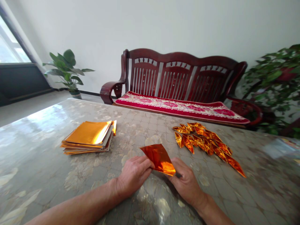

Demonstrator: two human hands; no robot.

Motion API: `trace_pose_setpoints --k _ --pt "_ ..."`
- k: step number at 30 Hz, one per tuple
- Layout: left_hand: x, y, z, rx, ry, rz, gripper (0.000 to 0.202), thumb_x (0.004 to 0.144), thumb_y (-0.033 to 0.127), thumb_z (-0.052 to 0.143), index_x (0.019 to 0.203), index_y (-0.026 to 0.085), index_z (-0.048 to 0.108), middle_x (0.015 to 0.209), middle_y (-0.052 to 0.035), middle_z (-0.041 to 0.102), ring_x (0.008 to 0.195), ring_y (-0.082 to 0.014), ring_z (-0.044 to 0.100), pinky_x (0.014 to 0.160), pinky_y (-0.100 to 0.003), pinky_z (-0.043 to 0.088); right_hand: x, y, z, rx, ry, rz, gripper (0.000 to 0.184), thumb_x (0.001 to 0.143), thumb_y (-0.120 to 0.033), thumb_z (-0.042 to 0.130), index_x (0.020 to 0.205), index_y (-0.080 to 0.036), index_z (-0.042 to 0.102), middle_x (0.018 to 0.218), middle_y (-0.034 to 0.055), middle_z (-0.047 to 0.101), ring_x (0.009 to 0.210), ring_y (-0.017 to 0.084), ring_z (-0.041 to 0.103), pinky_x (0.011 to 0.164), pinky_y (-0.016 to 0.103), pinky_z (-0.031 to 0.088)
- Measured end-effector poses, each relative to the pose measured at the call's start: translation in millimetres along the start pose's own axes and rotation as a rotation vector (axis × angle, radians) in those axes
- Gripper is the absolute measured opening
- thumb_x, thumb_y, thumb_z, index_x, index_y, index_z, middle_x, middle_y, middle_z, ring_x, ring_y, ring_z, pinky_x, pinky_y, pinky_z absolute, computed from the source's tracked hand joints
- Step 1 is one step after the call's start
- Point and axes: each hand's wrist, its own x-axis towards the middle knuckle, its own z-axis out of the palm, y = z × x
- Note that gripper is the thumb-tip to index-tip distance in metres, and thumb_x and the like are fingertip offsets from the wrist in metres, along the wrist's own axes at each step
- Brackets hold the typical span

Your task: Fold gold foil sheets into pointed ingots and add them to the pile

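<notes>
Two bare hands (136, 171) and two bare, tapering forearms (86, 201)

A sitting room in a home.
This can be told from the long wooden bench (177, 68), with its seat covered by a red mat (171, 105) with pink flowers. A potted plant (67, 70) is seen by the plain white wall (98, 31), and a big leafy plant (274, 75) is seen on the right. Light is let in by a window (9, 37). Flower shapes are shown on the table (136, 125).
</notes>
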Motion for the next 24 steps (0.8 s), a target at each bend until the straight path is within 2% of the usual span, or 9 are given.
trace_pose_setpoints --k 8,12,16,21,24 --pt "2.1 -0.4 1.6 -0.05 -0.06 0.018 0.018 0.097 0.022 0.05 0.09 0.024 0.066 0.083 0.001 0.067 0.078 -0.0132 0.063 0.074 -0.023 0.045 1.6 -1.8 4.7 -0.011 0.015 0.048 0.01 0.09 -0.023 0.06 0.097 -0.024 0.068 0.089 0.0034 0.068 0.085 0.02 0.063 0.076 0.03 0.052" --pt "4.1 -1.7 3.2 -0.139 -0.064 0.04 0.015 0.095 0.018 0.054 0.088 0.021 0.066 0.086 0.0001 0.07 0.081 -0.0141 0.065 0.076 -0.023 0.047 2.6 -4.2 6.1 0.072 -0.026 -0.01 0.015 0.094 -0.021 0.056 0.102 -0.026 0.068 0.096 0.0031 0.068 0.092 0.019 0.064 0.083 0.03 0.052" --pt "5.6 -0.5 2.7 -0.185 -0.085 0.049 0.013 0.094 0.018 0.055 0.09 0.02 0.067 0.09 -0.001 0.072 0.084 -0.0154 0.067 0.079 -0.024 0.048 2.4 -3.6 6.5 0.073 -0.018 -0.025 0.012 0.095 -0.022 0.057 0.101 -0.024 0.067 0.096 0.0036 0.068 0.091 0.018 0.064 0.083 0.029 0.052" --pt "4.5 5.6 0.7 -0.13 0.034 -0.002 0.006 0.09 0.022 0.063 0.095 0.023 0.066 0.091 0.0006 0.072 0.085 -0.0161 0.067 0.078 -0.025 0.049 0.8 -2.6 4.1 -0.107 0.062 -0.056 0.009 0.093 -0.02 0.054 0.095 -0.023 0.062 0.089 0.0041 0.066 0.084 0.019 0.063 0.077 0.03 0.049" --pt "1.3 10.3 -1.6 -0.139 0.149 0.032 0.012 0.089 0.022 0.065 0.101 0.025 0.064 0.098 -0.0011 0.069 0.09 -0.0161 0.065 0.08 -0.026 0.05 0.6 -4.3 1.9 -0.298 0.101 -0.054 0.009 0.091 -0.019 0.052 0.09 -0.022 0.061 0.082 0.004 0.063 0.079 0.02 0.06 0.073 0.031 0.045"
